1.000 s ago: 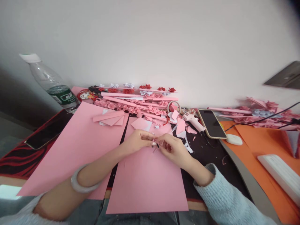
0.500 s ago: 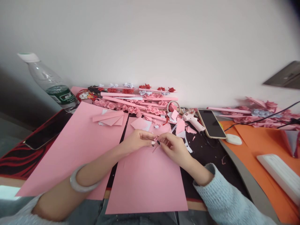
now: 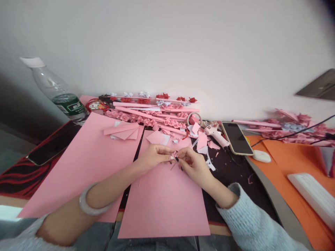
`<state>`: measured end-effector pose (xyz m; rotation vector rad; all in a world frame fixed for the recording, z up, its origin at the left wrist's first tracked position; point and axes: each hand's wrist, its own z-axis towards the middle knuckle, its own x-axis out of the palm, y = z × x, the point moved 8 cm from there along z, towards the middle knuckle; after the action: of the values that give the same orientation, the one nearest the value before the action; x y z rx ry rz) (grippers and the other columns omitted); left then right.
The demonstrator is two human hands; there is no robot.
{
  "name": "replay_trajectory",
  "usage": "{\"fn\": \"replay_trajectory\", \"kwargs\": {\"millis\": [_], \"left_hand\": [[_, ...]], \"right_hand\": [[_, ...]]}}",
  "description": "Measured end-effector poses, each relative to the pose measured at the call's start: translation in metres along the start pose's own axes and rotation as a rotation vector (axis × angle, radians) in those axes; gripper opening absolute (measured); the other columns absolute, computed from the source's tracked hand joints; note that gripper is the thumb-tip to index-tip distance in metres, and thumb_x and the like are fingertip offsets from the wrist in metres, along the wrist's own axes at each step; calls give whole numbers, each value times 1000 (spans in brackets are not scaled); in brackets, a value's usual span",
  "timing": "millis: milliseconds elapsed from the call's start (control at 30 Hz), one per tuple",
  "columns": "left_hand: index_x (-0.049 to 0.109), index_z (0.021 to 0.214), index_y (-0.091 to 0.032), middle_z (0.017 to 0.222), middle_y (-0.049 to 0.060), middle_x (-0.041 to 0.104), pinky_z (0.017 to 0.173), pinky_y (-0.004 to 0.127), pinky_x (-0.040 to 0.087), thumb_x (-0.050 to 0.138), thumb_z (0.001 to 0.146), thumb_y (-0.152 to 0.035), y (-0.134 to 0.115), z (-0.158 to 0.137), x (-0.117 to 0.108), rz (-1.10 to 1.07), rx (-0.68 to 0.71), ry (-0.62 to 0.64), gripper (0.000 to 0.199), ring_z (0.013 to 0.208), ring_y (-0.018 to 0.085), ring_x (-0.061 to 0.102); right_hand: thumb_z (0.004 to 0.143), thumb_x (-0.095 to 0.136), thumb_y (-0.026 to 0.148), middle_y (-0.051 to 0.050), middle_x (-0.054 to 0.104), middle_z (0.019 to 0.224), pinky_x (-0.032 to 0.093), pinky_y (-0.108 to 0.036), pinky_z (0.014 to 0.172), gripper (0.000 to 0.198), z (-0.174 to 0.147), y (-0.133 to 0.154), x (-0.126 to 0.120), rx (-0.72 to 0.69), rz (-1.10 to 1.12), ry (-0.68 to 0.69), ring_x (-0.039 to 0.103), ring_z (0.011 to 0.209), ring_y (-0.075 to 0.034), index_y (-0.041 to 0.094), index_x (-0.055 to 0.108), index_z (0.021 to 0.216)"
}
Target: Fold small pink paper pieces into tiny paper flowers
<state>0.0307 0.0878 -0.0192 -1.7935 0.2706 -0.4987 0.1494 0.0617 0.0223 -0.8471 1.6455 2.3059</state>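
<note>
Between my fingertips is a small pink paper flower (image 3: 174, 154), held just above a large pink paper sheet (image 3: 164, 202). My left hand (image 3: 157, 156) pinches it from the left, thumb and fingers closed. From the right, my right hand (image 3: 193, 163) pinches the same flower with bent fingers. A thin strip shows just below the fingertips; whether it joins the flower I cannot tell. Beyond my hands lie folded pink and white paper squares (image 3: 157, 137). A second pink sheet (image 3: 86, 167) lies under my left forearm, with a small stack of pink pieces (image 3: 124, 131) on it.
Paper flowers and rolled pink stems (image 3: 157, 113) line the wall. A tape roll (image 3: 194, 119), a pink glue gun (image 3: 216, 135), a phone (image 3: 237, 138) and a white earphone case (image 3: 261, 156) stand right of them. A water bottle (image 3: 60, 94) and dark phone (image 3: 49, 146) are left; a white keyboard (image 3: 311, 195) is right.
The fingers of my right hand have shifted slightly at the flower, and more of its petals show now. Both hands stay in nearly the same place.
</note>
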Motion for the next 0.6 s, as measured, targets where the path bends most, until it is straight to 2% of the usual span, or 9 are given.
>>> {"fn": "replay_trajectory", "kwargs": {"millis": [167,300,433,600], "left_hand": [[70,89,-13,84,7,71,78,32,50,72,67,-23,0,-1,2,-40,-6,17,24,77,17,66],[70,88,-13,86,7,70,79,32,50,72,67,-21,1,-1,3,-80,-29,21,22,79,18,66],[71,85,-13,85,6,70,80,31,48,70,67,-19,3,0,5,-89,-32,38,19,78,16,64],[71,84,-14,79,5,69,77,29,46,68,69,-18,4,0,6,-74,-53,58,16,75,14,62]], "right_hand": [[80,47,9,0,57,77,43,-21,52,18,-1,4,-3,-45,-45,-28,54,59,-10,20,50,94],[81,48,9,-2,57,83,42,-21,53,21,-1,14,-7,-154,-124,-58,52,61,-11,20,52,99],[82,48,9,-3,57,84,43,-22,58,22,-2,20,-5,-248,-200,-26,51,64,-11,20,56,100],[81,49,8,-2,54,81,41,-22,59,21,-2,20,-4,-252,-232,-9,49,62,-10,18,58,98]]}}
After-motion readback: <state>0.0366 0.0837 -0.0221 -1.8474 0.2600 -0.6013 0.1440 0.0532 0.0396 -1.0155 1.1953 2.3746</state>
